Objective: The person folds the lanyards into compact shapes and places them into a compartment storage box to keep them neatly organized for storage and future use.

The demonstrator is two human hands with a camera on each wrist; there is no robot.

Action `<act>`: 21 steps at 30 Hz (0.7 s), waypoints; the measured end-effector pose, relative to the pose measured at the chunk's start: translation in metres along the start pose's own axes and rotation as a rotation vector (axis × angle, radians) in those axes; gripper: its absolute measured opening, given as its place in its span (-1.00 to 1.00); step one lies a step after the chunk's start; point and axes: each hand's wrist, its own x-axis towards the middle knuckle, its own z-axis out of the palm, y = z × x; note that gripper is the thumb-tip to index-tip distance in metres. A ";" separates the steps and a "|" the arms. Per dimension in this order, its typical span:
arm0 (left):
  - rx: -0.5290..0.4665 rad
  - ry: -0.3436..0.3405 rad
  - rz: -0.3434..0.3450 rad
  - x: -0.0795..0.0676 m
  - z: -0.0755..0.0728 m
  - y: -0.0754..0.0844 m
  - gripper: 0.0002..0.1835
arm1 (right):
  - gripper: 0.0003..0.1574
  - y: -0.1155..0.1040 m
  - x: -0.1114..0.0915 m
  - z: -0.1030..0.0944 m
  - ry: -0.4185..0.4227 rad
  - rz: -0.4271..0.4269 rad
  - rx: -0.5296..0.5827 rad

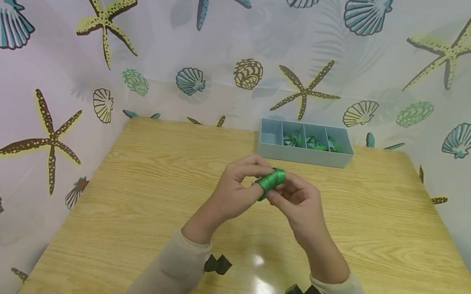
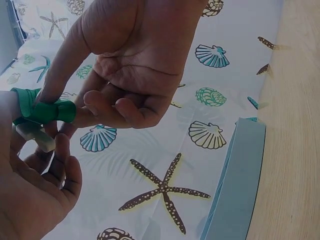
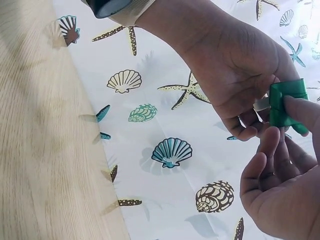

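Observation:
A glossy green ribbon (image 1: 271, 181) lies in overlapping turns between the two hands, over the tabletop. My left hand (image 1: 236, 191) holds it at the thumb and fingertips, with the thumb running up into the turns. From the other side my right hand (image 1: 301, 204) pinches the ribbon. In the right wrist view its thumb presses flat on the green ribbon (image 3: 287, 90). A small pale piece (image 2: 37, 137) sticks out beside the ribbon in the left wrist view; its kind is hidden by the fingers.
Behind the hands stands a light blue divided tray (image 1: 305, 155), with green ribbon pieces (image 1: 316, 143) in several compartments. It sits at the back edge of the wooden table (image 1: 160, 182). A curtain (image 1: 223, 101) printed with shells and starfish surrounds the table.

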 end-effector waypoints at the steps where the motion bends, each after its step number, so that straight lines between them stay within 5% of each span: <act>1: 0.004 0.004 0.002 0.000 0.000 -0.001 -0.82 | -0.52 0.001 0.000 0.000 -0.001 -0.008 -0.003; 11: 0.113 0.045 0.007 0.000 0.003 -0.002 -0.83 | -0.62 0.007 0.002 0.002 -0.045 -0.013 -0.012; 21: 0.072 0.042 0.000 0.000 0.005 -0.005 -0.82 | -0.56 0.008 0.005 0.006 -0.078 0.026 -0.007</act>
